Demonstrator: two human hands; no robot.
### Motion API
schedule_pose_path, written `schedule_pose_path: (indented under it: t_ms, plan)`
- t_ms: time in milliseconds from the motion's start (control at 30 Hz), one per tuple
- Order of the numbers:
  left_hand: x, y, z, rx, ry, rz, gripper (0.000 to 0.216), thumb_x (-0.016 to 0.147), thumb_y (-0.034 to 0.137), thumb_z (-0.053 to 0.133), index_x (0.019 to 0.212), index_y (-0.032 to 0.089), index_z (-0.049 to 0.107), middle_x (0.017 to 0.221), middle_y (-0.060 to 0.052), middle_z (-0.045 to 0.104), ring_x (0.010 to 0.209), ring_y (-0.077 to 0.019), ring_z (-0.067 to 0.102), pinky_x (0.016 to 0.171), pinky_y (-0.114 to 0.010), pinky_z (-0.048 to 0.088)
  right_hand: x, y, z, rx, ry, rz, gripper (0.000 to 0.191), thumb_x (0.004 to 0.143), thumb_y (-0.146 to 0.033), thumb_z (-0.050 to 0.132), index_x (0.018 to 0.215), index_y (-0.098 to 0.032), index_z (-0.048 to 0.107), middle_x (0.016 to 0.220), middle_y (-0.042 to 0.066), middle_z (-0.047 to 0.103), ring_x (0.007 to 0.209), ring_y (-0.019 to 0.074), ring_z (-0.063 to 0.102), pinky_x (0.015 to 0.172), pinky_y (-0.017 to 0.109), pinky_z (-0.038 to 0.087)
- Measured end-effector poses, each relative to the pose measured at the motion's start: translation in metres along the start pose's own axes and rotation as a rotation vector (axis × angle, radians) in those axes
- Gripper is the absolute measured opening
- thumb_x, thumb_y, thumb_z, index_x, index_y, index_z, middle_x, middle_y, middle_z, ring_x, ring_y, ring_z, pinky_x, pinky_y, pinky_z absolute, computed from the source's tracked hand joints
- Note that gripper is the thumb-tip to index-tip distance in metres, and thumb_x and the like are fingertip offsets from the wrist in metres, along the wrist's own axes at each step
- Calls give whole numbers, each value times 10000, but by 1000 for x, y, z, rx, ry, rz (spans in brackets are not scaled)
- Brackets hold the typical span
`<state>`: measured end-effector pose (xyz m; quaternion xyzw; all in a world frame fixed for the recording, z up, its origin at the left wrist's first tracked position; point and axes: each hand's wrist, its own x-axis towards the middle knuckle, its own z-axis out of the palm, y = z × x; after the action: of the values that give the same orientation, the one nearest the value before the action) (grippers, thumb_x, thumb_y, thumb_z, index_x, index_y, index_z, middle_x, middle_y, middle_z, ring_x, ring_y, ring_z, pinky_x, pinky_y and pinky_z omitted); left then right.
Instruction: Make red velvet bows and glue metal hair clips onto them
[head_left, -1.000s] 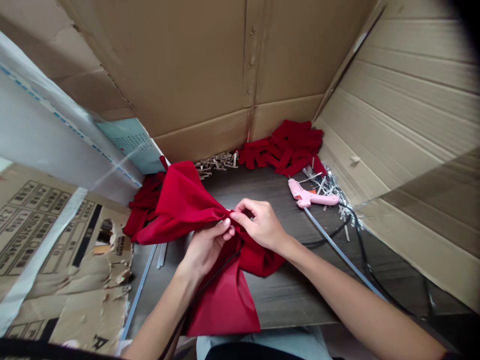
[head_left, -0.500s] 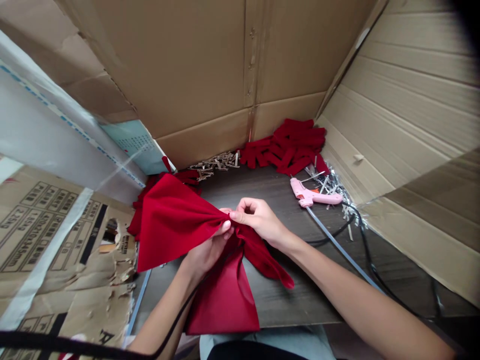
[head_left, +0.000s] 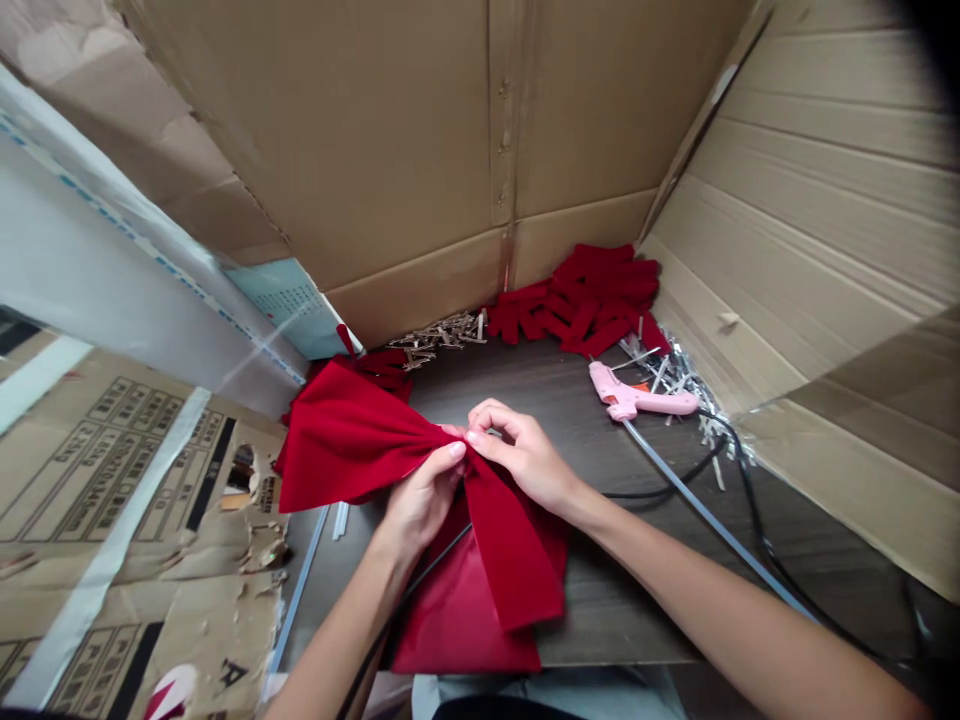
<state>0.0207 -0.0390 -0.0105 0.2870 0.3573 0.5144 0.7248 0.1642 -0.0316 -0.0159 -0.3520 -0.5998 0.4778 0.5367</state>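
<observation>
A red velvet bow (head_left: 352, 440) is held over the dark table, gathered at its middle. My left hand (head_left: 429, 485) is closed on the gathers from the left, thumb on top. From the right, my right hand (head_left: 521, 455) pinches the same gathered point with thumb and forefinger, so the hands touch there. The bow's wide loop spreads out to the left. A flat red tail (head_left: 514, 560) hangs toward me from the pinch, over a smoother red piece (head_left: 457, 625) that reaches the table's front edge. Fingertips and fabric hide the exact centre.
A pink glue gun (head_left: 637, 395) with a clear glue stick and black cable (head_left: 746, 490) lies at right. Behind it are red fabric strips (head_left: 600, 295), silvery twist-tie-like strips (head_left: 675, 370) and metal clips (head_left: 435, 338). Cardboard walls (head_left: 405, 150) enclose the table (head_left: 517, 385); a printed carton (head_left: 142, 480) stands left.
The right-hand tail has swung from a twisted, rightward slant to hanging flatter toward me. The left loop has tilted and looks narrower. Both hands keep hold at the gathered middle.
</observation>
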Motion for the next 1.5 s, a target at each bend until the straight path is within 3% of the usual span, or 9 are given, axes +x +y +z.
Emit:
schedule_pose_path:
  t_ms: [67, 167, 300, 533, 633, 1000, 1100, 1233, 1500]
  plan:
    - [-1, 5, 2, 32, -2, 28, 172, 636, 153, 761, 766, 155, 648, 733, 30, 652, 678, -82, 581, 676, -186, 465, 0, -3, -3, 48, -59, 16, 138, 834, -312, 600, 831, -188, 541, 874, 21, 554, 792, 151, 529, 704, 271, 418]
    - [-6, 15, 6, 112, -14, 86, 203, 653, 135, 735, 829, 173, 642, 766, 18, 681, 717, -99, 601, 690, -197, 471, 1, -7, -10, 41, -171, 56, 320, 762, -300, 687, 1015, -190, 524, 925, 18, 587, 771, 144, 538, 684, 267, 431]
    - [-6, 29, 15, 180, -35, 40, 244, 636, 95, 741, 842, 167, 633, 749, 6, 690, 714, -113, 611, 698, -217, 484, 5, -14, -17, -42, -254, 68, 270, 728, -342, 719, 840, -171, 543, 791, -10, 574, 713, 137, 517, 652, 258, 410]
    - [22, 32, 47, -1, -36, -124, 132, 599, 60, 748, 616, 116, 629, 589, 25, 580, 504, -32, 450, 498, -149, 399, 3, -23, -18, -206, 180, -60, 264, 745, -311, 689, 749, -202, 448, 723, -25, 550, 645, 128, 499, 613, 251, 395]
    - [27, 26, 50, -17, -71, -118, 144, 612, 79, 762, 629, 128, 628, 597, 38, 561, 509, -31, 454, 479, -146, 385, 2, -21, -22, -286, 226, -76, 321, 739, -309, 687, 711, -214, 382, 665, -51, 472, 601, 113, 434, 579, 241, 357]
    - [25, 10, 28, 187, 102, 210, 198, 616, 190, 810, 712, 129, 648, 671, 3, 648, 614, -90, 589, 611, -194, 452, -1, -9, -15, 193, -234, 376, 191, 801, -334, 638, 902, -178, 591, 822, -10, 643, 783, 161, 591, 760, 292, 464]
    - [25, 4, 25, 234, 117, 222, 203, 621, 227, 808, 712, 138, 650, 661, -1, 650, 619, -124, 608, 631, -238, 461, -1, -8, -24, 124, -351, 480, 222, 832, -387, 609, 857, -168, 633, 759, 2, 654, 752, 175, 607, 729, 310, 483]
    - [24, -2, 20, 359, 143, 268, 206, 610, 252, 817, 715, 131, 688, 666, -8, 662, 612, -120, 586, 621, -233, 442, 7, -4, -39, -83, -131, 297, 263, 772, -425, 686, 826, -171, 644, 788, 11, 646, 716, 146, 575, 651, 266, 464]
    - [19, -14, 19, 584, 18, 285, 230, 685, 301, 772, 850, 142, 748, 813, -65, 734, 740, -186, 650, 706, -270, 485, 14, 8, -30, 103, 134, 291, 357, 704, -450, 747, 605, -148, 584, 527, -36, 498, 482, 83, 416, 466, 232, 310]
